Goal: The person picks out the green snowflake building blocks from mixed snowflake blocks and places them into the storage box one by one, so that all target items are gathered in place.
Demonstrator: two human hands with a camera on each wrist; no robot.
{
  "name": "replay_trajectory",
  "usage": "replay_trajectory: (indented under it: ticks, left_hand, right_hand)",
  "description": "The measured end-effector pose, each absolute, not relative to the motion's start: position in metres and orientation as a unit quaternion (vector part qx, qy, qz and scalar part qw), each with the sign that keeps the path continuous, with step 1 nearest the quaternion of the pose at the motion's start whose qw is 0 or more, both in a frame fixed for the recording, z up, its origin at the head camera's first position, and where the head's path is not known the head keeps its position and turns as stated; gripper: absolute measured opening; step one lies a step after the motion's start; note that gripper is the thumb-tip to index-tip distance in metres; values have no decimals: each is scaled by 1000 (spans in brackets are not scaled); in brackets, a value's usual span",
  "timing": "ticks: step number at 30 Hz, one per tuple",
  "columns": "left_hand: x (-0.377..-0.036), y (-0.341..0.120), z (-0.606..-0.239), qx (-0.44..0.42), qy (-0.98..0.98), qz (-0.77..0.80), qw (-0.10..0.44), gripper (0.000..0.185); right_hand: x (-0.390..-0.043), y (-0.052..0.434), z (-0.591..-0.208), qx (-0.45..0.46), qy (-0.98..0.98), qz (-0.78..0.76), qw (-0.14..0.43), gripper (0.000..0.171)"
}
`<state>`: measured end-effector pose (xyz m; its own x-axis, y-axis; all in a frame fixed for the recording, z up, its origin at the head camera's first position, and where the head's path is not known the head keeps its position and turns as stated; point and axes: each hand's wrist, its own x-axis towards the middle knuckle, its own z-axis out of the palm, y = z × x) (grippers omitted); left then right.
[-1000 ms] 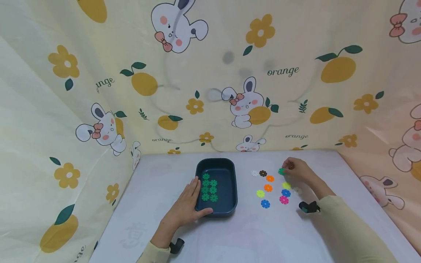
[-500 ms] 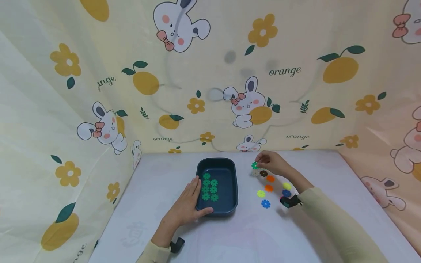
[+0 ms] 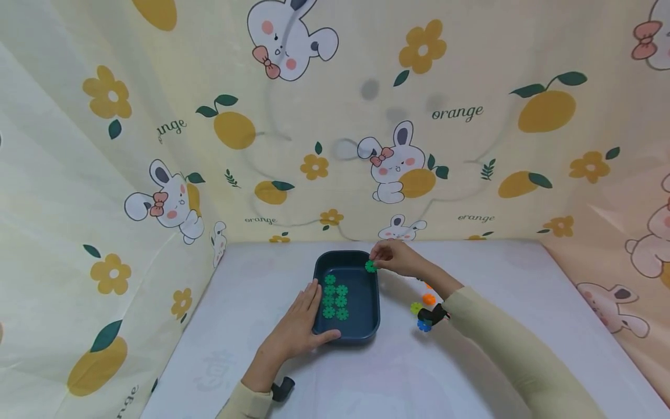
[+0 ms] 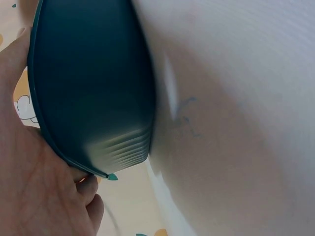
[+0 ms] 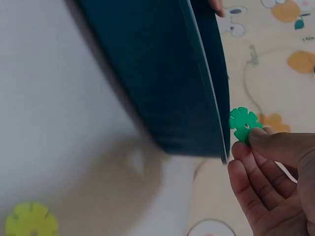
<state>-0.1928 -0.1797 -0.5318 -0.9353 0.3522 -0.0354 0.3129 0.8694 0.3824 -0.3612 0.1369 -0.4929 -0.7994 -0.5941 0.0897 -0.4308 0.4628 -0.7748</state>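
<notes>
A white table (image 3: 366, 372) is enclosed on 3 sides by pale yellow cloth (image 3: 471, 151) printed with rabbits, oranges, flowers and the word "orange". The cloth hangs as a back wall and is drawn in at the left and right, meeting the tabletop along its far edge. Faint printed marks can be made out on the white surface near the front left.

A dark teal rectangular tray (image 3: 373, 302) is set at the middle of the table. 6 green flower-shaped discs (image 3: 335, 297) are laid in 2 rows on its floor, toward its left side.

The left hand (image 3: 295, 331) is laid flat against the tray's left wall, fingers straight and together, with the thumb hooked round the near left corner; nothing is gripped.

A single green flower disc (image 3: 370, 266) is pinched between the thumb and fingertips of the right hand (image 3: 395, 259), held at the tray's far right rim. In the right wrist view the disc (image 5: 243, 123) is seen just outside the rim's edge.

To the right of the tray, partly hidden by the right forearm, loose discs lie on the table: a yellow-green one (image 3: 415, 307), an orange one (image 3: 429, 299) and a blue one (image 3: 423, 326).
</notes>
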Motion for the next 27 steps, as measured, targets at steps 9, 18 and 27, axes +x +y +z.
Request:
replay_trajectory:
  ticks: [9,18,27]
  left_hand:
    - [-194,-181,-532,176,964,191,56,120]
    - [-194,-184,-534,181,964,190,54,120]
    - [-193,-182,-530,183,963,191,57,119]
  right_hand:
    - [-371,99,-497,-347,842,-399,112,10]
    - [-383,71,-508,-380,846,-348,137,10]
    - [-388,55,-516,-395,852,-312,142,11]
